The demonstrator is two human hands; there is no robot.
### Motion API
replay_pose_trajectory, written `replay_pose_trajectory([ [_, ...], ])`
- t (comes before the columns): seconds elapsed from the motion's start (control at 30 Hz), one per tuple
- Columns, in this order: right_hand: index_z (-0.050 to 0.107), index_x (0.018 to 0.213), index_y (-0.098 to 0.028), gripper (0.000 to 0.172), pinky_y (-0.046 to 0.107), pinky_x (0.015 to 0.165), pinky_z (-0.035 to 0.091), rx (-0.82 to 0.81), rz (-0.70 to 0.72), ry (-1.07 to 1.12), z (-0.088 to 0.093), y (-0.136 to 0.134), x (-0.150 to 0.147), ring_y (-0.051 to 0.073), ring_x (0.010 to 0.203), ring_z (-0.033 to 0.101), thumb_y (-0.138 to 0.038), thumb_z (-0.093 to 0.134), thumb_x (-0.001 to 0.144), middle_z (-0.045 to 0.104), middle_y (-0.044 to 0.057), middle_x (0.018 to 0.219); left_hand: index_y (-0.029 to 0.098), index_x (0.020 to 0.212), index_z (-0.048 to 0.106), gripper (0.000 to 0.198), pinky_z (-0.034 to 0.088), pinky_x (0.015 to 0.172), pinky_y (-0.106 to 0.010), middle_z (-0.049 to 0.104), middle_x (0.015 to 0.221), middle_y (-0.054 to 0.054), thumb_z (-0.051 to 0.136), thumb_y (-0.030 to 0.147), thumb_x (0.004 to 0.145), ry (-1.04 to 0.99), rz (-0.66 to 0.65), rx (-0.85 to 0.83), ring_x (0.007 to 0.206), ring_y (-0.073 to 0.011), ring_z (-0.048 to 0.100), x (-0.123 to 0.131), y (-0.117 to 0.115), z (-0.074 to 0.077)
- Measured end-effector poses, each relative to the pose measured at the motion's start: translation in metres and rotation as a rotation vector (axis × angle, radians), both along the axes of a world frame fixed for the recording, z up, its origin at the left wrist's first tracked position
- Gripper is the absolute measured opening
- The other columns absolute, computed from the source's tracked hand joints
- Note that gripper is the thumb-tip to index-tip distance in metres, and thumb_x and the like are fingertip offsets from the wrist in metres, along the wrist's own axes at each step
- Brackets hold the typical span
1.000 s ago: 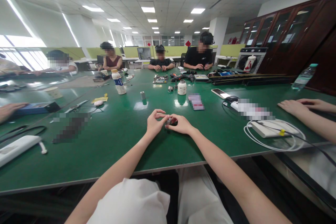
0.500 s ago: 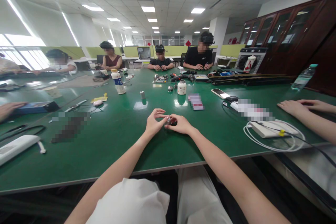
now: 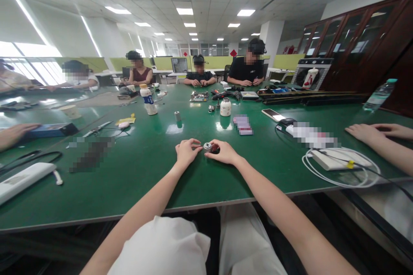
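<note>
On the green table in front of me stands a small silver metal cylinder, with a dark spot in the middle of its top. My right hand curls around its right side, thumb at the front and fingers behind, gripping it. Just left of the cylinder is my left hand, its thumb and fingers curved and a little apart, with nothing visible between them. A second silver cylinder stands farther out, beyond my left hand.
A white jar and a drink bottle stand farther back. Right of me are a phone, a white box with coiled cable and another person's hand. A white power strip lies left. Several people sit around the table.
My left fingers have come off the small cylinder and moved slightly left, uncovering its top. My right hand still holds it. The view has shifted slightly.
</note>
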State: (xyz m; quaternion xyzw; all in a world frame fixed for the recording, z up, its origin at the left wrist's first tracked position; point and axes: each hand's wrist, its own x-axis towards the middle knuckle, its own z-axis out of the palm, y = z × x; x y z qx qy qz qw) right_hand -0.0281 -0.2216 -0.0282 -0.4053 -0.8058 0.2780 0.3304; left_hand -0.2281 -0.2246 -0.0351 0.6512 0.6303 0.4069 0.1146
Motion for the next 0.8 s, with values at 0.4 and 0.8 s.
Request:
replay_pose_trajectory([
  [0.4,0.066,0.101,-0.022,0.037,0.030,0.077,0.050,0.003,0.014,0.003,-0.003,0.002,-0.001,0.017,0.081,0.066,-0.041,0.080,0.073,0.072,0.001,0.088,0.023,0.097,0.061,0.022,0.055,0.087,-0.038,0.075,0.087,-0.004,0.073,0.028,0.079,-0.293,-0.248,0.355,0.083,-0.0213,0.074,0.023,-0.011,0.010],
  [0.8,0.065,0.102,-0.021,0.037,0.030,0.078,0.051,-0.002,0.006,-0.009,-0.001,0.000,-0.001,0.018,0.084,0.067,-0.040,0.079,0.074,0.073,0.002,0.091,0.023,0.094,0.058,0.033,0.051,0.093,-0.041,0.071,0.070,0.002,0.080,0.030,0.071,-0.222,-0.153,0.338,0.080,-0.0224,0.073,0.025,-0.017,0.016],
])
